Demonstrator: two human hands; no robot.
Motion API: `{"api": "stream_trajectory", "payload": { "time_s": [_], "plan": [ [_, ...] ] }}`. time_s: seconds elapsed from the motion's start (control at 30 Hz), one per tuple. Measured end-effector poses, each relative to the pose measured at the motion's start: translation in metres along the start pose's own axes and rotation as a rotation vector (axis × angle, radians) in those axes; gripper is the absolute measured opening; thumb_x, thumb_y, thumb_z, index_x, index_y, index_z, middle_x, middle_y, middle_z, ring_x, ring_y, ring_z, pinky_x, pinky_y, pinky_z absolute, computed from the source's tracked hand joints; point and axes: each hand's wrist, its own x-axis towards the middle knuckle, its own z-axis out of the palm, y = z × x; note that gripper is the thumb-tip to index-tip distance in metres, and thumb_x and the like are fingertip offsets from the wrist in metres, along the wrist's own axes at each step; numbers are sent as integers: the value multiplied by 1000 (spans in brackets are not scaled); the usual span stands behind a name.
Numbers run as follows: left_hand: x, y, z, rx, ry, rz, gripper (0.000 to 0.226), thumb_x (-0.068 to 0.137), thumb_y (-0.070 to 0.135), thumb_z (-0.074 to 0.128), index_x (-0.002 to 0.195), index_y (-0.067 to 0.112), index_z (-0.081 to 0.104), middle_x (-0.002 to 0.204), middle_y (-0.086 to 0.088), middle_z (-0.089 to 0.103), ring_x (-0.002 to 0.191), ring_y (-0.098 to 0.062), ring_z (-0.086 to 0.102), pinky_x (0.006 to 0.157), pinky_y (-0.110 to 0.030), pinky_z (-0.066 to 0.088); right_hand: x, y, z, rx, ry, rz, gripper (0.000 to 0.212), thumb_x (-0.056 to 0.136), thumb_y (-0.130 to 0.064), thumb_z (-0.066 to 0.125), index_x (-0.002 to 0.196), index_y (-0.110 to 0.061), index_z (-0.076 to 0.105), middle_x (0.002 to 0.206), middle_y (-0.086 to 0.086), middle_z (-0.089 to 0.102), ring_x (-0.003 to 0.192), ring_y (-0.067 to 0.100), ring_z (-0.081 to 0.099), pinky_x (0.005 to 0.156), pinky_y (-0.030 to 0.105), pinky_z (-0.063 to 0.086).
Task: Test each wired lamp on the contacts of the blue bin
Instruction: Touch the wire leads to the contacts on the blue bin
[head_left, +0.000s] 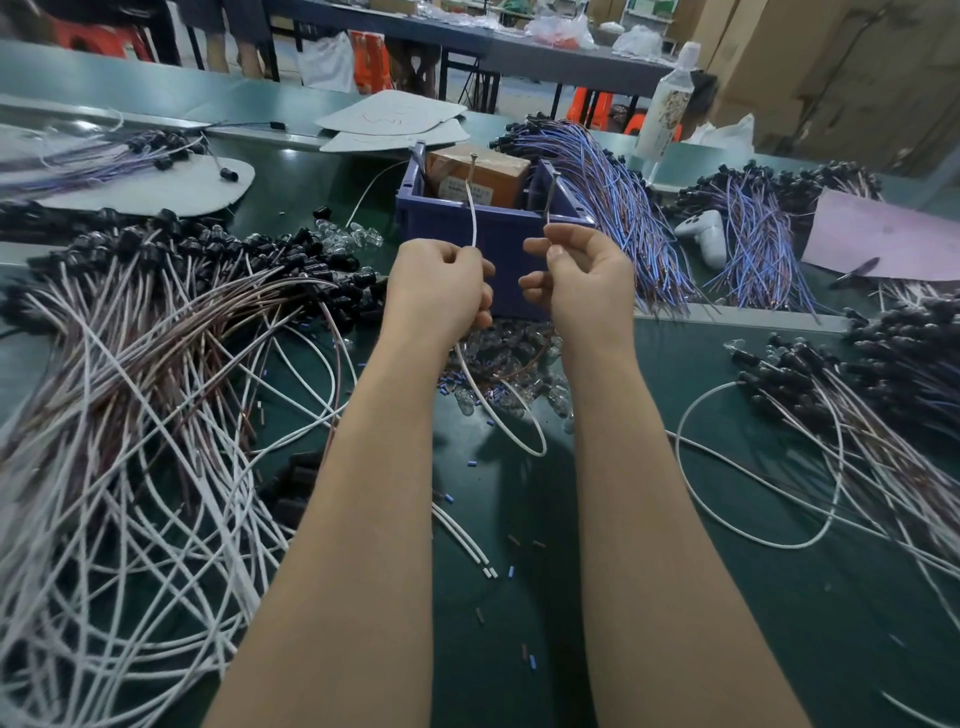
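Two bare forearms (363, 519), bare wrists (410, 332)

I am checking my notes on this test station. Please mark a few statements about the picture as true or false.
1. The left hand grips a white wire. True.
2. The right hand lies flat on the table. False: it is raised in front of the blue bin and pinches a thin wire.
3. The blue bin is empty. False: a brown box sits inside it.
4. A white game controller lies to the right of the blue bin. True.
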Motion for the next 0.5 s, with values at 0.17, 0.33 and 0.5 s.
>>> {"api": "stream_trajectory", "payload": {
  "time_s": [0.17, 0.33, 0.5],
  "plan": [
    [1, -1, 0, 14, -11, 4, 28, 94, 7, 43, 71, 9, 58, 38, 7, 45, 30, -4, 40, 34, -12, 31, -1, -1, -1, -4, -9, 2, 16, 98, 1, 40, 102, -7, 54, 95, 7, 65, 45, 2, 55, 51, 16, 48],
    [1, -1, -2, 14, -14, 7, 28, 95, 7, 42, 72, 9, 59, 38, 7, 46, 31, -4, 40, 35, -12, 32, -1, 0, -1, -2, -10, 7, 17, 97, 1, 40, 102, -8, 54, 95, 7, 66, 46, 3, 55, 52, 16, 48],
    [2, -3, -2, 0, -6, 3, 27, 95, 8, 42, 74, 9, 59, 38, 8, 45, 30, -4, 40, 35, -12, 33, -2, -1, 0, 8, -15, 15, 17, 98, 1, 40, 102, -9, 53, 96, 6, 65, 46, 3, 55, 52, 17, 48]
  ]
}}
